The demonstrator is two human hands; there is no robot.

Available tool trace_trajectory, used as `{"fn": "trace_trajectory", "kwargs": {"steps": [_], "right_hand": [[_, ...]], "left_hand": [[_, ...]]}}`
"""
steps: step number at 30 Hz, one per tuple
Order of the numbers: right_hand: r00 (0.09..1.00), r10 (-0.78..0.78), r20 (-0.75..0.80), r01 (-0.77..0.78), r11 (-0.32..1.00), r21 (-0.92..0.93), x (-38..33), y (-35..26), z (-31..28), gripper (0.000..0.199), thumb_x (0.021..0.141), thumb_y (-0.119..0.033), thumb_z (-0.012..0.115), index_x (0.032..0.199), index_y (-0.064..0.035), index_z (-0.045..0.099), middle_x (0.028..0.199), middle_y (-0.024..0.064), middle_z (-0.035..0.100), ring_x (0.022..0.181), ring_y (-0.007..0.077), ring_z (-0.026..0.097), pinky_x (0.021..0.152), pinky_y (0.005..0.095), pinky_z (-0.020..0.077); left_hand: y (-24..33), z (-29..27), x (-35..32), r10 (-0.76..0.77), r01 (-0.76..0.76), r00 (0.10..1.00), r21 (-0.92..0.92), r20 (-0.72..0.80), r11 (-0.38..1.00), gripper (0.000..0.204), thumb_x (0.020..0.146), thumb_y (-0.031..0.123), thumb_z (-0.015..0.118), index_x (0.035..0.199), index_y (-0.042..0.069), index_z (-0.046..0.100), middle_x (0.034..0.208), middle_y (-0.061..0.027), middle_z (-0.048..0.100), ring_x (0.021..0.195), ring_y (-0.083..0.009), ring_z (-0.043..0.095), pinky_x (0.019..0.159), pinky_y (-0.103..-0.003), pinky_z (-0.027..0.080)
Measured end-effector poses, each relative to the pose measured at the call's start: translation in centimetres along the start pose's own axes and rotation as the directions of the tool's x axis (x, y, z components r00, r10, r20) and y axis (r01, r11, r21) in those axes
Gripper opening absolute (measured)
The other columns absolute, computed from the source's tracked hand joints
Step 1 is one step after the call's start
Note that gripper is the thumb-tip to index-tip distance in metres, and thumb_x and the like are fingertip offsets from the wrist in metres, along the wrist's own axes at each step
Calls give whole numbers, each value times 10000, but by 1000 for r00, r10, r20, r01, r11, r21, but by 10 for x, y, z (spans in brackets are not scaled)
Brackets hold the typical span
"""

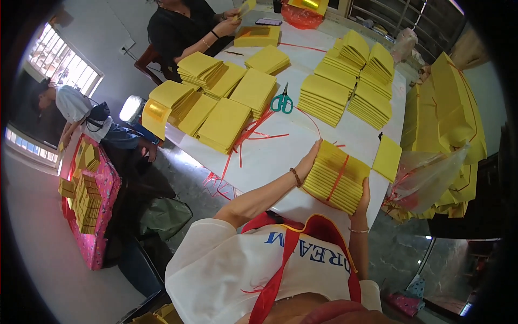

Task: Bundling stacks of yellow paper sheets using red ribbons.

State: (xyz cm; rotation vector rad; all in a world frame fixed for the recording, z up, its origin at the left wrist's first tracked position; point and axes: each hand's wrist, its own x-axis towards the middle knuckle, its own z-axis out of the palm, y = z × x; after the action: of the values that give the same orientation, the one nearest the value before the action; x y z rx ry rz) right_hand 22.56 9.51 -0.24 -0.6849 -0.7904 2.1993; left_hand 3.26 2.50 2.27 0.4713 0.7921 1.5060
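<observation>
Between my two hands is a thick bundle of folded yellow paper (328,175), with a red plastic strip running across its top. My left hand (309,157) grips the bundle's left side, a beaded bracelet on that wrist. Along the right side, my right hand (364,198) presses against the edge, its fingers partly hidden. The bundle is at the near edge of the white table (270,162). A flat yellow paper piece (387,158) lies just right of it. Beyond the bundle lie teal-handled scissors (283,102) and loose red strips (250,135).
Yellow paper stacks (225,123) cover the table's left side, and more stacks (324,97) fill its far right. A person in black (183,27) handles yellow paper across the table. Another person (81,108) stands by a pink-covered table (108,200). Large yellow bundles (445,113) stand at right.
</observation>
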Motion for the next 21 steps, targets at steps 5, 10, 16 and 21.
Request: {"fn": "trace_trajectory", "kwargs": {"steps": [5, 10, 16, 21], "right_hand": [[1000, -13, -21, 10, 988, -154, 11, -8, 6, 412, 914, -281, 402, 1262, -64, 365, 1190, 73, 463, 1085, 191, 455, 904, 301, 382], [974, 147, -171, -166, 981, -105, 21, -14, 11, 394, 911, -320, 417, 1181, -38, 465, 1125, 62, 534, 1016, 167, 512, 876, 275, 406], [974, 0, -225, -64, 959, -276, 3, -18, -10, 418, 913, -257, 423, 1260, -27, 393, 1173, 59, 503, 1085, 148, 460, 933, 264, 341], [993, -55, -101, 7, 906, -423, -26, -16, 25, 564, 889, -209, 473, 1362, -35, 222, 1334, 88, 342, 1214, 166, 323, 1002, 274, 249]], "left_hand": [[-6, -11, 20, 46, -8, 971, -158, 236, 987, 728, 870, 596, 171, 1366, 63, 202, 1373, -121, 300, 1246, -247, 321, 1041, -372, 259], [8, -30, 21, -138, 139, 990, 28, -15, 990, 708, 879, 575, 236, 1367, 63, 199, 1350, -137, 329, 1235, -252, 340, 1021, -360, 291], [13, -17, 7, 254, -119, 956, 591, -150, 798, 571, 911, 386, 402, 1352, 53, 256, 1391, -150, 250, 1279, -215, 257, 1021, -309, 257], [17, -9, 4, 270, -197, 962, 804, 47, 561, 617, 843, 333, 529, 1323, 17, 304, 1414, -227, 105, 1325, -286, 117, 1046, -343, 169]]}}
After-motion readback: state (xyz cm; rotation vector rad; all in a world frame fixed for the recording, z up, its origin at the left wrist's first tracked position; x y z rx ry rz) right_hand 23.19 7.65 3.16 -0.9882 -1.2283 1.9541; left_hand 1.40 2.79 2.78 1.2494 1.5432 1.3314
